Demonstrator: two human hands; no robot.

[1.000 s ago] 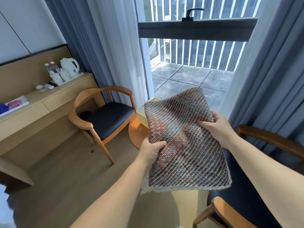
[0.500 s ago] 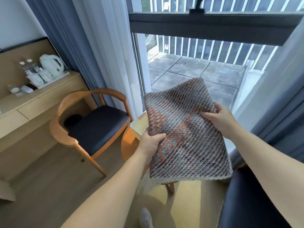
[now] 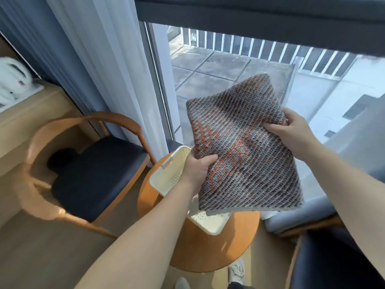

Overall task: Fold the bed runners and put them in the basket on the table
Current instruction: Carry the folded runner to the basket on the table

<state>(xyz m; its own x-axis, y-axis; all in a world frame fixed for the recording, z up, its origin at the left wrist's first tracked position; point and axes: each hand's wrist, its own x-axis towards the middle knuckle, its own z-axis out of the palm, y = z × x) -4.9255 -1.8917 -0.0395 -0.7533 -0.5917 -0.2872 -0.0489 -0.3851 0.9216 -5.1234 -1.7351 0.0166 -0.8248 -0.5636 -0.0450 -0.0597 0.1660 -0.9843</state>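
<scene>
1. Knitted grey-and-orange bed runner point(image 3: 245, 147), folded into a thick ribbed rectangle, is held in the air between both sets of fingers.
2. The left hand point(image 3: 195, 170) clamps its fingers on the left edge; the right hand point(image 3: 295, 132) pinches the right edge.
3. Below the fingers, a perforated cream plastic basket point(image 3: 166, 176) sits on the round wooden table point(image 3: 208, 251).

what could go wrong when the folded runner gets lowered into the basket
The folded runner is held over the basket turned at an angle to it and looks about as wide, so a corner may catch the rim and open the fold.
The left hand and right hand grip only its side edges; the near end hangs free and could splay.
The basket sits near the left edge of the round table; a push might slide it.
</scene>
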